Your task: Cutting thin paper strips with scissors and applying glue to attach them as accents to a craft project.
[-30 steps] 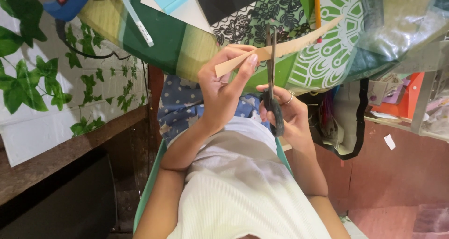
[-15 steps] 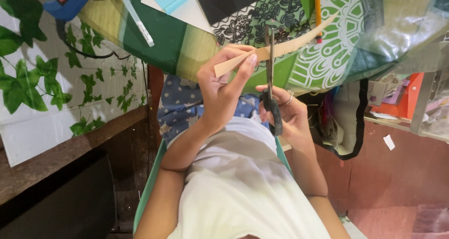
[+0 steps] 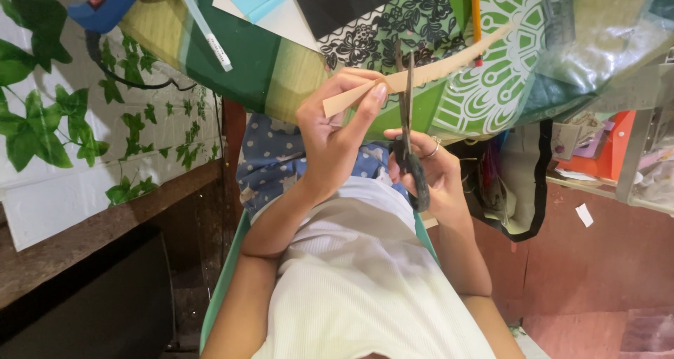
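The left hand pinches the near end of a long tan paper strip; its far end blurs into patterned sheets. The right hand grips dark scissors, blades pointing away across the strip.

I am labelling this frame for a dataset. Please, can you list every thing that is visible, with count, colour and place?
paper strip: one, tan, held up at centre, between the scissor blades
scissors: one pair, dark, upright at centre
glue gun: one, blue, top left
mat: one, green striped, across top
patterned papers: several, green, black and white, top
pencil: one, orange, top
leaf wall: one, white with green, left
left hand: pinches the strip's end
right hand: grip in the scissor handles
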